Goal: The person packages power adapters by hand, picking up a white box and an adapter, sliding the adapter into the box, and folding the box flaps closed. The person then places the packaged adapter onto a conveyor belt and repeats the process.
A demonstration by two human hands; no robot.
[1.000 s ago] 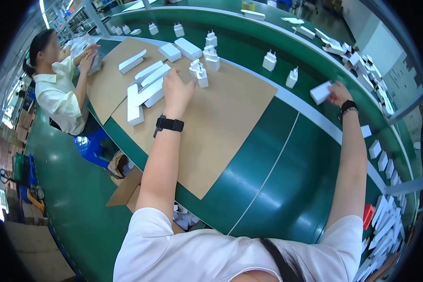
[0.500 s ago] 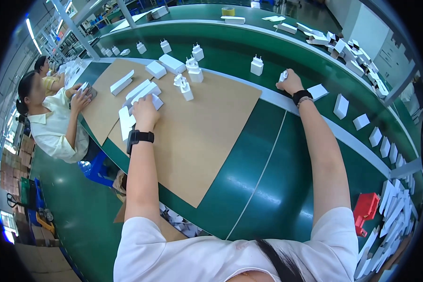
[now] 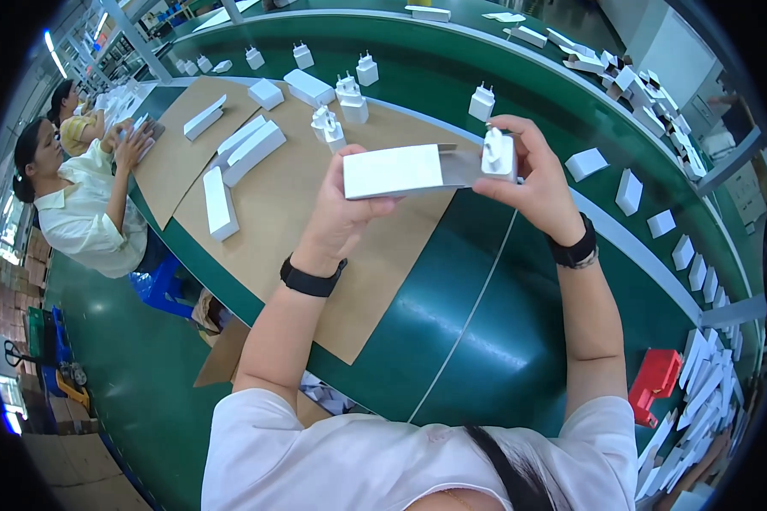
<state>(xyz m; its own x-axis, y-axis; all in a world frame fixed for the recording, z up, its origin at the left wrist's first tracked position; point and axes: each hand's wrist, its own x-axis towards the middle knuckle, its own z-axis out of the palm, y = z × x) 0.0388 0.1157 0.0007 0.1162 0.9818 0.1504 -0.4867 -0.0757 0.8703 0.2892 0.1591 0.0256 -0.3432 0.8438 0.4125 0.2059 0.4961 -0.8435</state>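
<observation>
While the left hand [image 3: 334,217] is holding one white box [image 3: 394,173] above the green desk [image 3: 520,324], the right hand [image 3: 541,183] is holding one white plug adapter [image 3: 498,160] just beside the box's open right end. The left fingers are pinching the box's left end, the thumb pressing along its lower edge; the right fingers are pinching the adapter, the index finger curling above it and the thumb sitting below. Six more boxes [image 3: 220,204] are lying on a brown cardboard sheet [image 3: 375,247]. Four adapters [image 3: 481,104] are standing apart along the green strip [image 3: 426,102] beyond; others farther left are showing too small for counting. Overlapping adapters [image 3: 354,109] by the sheet's far edge are hiding their number. One red plastic item [image 3: 654,385] is lying at the right, and two people [image 3: 85,221] are showing at the left.
</observation>
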